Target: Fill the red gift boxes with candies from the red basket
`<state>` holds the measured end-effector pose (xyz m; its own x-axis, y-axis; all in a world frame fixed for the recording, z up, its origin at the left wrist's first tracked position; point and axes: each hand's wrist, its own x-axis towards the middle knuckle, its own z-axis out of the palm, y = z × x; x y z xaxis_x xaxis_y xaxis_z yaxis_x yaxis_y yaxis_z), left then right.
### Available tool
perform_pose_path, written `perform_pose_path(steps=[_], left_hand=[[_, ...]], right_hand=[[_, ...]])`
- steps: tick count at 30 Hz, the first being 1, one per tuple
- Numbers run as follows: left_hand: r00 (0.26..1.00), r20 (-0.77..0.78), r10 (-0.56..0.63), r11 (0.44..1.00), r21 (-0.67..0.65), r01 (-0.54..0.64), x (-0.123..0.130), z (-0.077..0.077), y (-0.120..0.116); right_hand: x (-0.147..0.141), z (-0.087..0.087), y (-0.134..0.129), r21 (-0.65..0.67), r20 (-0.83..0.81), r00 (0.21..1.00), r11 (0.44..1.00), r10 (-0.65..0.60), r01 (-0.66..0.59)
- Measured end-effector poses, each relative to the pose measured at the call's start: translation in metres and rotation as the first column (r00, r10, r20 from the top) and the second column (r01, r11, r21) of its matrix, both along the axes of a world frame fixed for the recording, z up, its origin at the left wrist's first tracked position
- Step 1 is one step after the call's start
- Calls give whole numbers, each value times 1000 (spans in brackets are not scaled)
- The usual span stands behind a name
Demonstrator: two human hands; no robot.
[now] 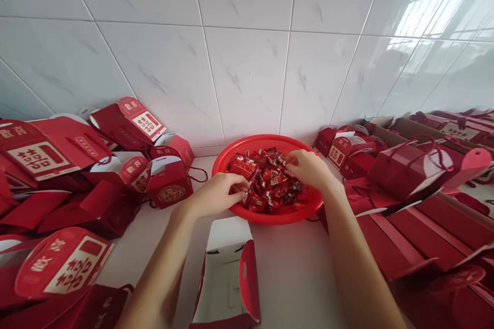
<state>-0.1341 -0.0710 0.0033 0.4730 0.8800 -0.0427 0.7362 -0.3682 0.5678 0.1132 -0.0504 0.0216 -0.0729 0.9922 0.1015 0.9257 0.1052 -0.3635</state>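
Head view shows the left hand (pixel 214 196) and right hand (pixel 309 169) curled over red-wrapped sweets (pixel 268 184) in a red plastic basket (pixel 266 143), any grip unclear; sorting or picking seems in hand, calling for a firm pinch above the open red gift box (pixel 227 275).

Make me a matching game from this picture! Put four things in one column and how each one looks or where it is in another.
Things:
1. Right hand
2. Sweets
3. Basket
4. Open box

Looks or place:
A. White inside, lying on the table
B. In shiny red wrappers, piled in a basket
C. Over the sweets, at the basket's right side
D. Round and red, with little holes

Right pairs: 1-C, 2-B, 3-D, 4-A
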Motion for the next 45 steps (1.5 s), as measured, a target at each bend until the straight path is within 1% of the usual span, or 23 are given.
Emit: perform_pose_path(steps=[2,4,6,8,12,15,16,17,18,20,21,23,25,27,28,30,31,33,35,37,40,43,45], left_hand=[[999,-46,3,1000,13,-3,2,-5,2],[996,-90,5,1000,7,-4,5,-8,3],[992,-123,4,1000,-2,-5,8,-8,3],[989,-146,4,1000,1,-4,11,-7,1],[977,-210,18,1000,15,-15,16,-4,-2],[967,-251,37,999,20,-34,18,-3,-3],[967,-252,40,999,21,-36,18,-3,-3],[969,-244,35,999,17,-32,19,-4,-3],[974,-225,19,1000,4,-18,19,-4,-2],[988,-143,-52,998,-40,47,22,-4,1],[991,-93,-99,994,-61,93,25,-4,4],[978,-18,-207,976,-79,205,36,-4,11],[944,-36,-329,943,-71,326,52,-5,19],[877,-133,-461,887,-74,455,70,-7,27],[830,-201,-520,852,-63,519,79,-10,30],[722,-367,-587,783,-28,622,92,-15,35],[678,-444,-586,758,-4,652,96,-18,36],[617,-583,-529,733,53,679,99,-21,40],[577,-684,-446,726,101,680,96,-19,46],[557,-747,-362,739,134,660,88,-13,55],[592,-766,-251,770,213,601,71,-4,73],[667,-730,-152,793,312,522,53,1,88],[711,-692,-125,822,329,465,44,2,96]], right_hand=[[7,-8,14,-197,41,999,980,-4,11],[11,-17,21,-314,72,997,949,20,3],[11,-24,22,-387,92,993,921,74,-33],[9,-27,19,-451,100,985,889,139,-80],[6,-27,13,-512,84,975,848,205,-134],[6,-27,13,-567,15,955,789,296,-236],[6,-27,14,-565,-32,943,772,332,-291],[6,-27,15,-534,-93,926,767,366,-356],[5,-27,16,-466,-165,906,778,391,-421],[4,-28,19,-263,-313,853,825,418,-500],[3,-29,20,-157,-364,832,853,418,-497],[4,-31,23,-7,-387,834,903,394,-430],[6,-33,25,38,-317,886,938,338,-345],[9,-35,26,29,-211,942,965,261,-261],[11,-35,27,15,-163,962,975,219,-220],[13,-36,27,-15,-101,983,988,151,-153],[13,-36,27,-33,-86,988,990,132,-135],[13,-36,27,-79,-68,991,990,115,-120],[10,-37,27,-129,-50,992,984,117,-123],[6,-38,28,-166,-27,993,979,112,-115],[0,-40,29,-198,-13,994,974,109,-109],[-3,-41,29,-237,-18,992,963,126,-127],[-3,-41,30,-236,-47,994,966,95,-103]])
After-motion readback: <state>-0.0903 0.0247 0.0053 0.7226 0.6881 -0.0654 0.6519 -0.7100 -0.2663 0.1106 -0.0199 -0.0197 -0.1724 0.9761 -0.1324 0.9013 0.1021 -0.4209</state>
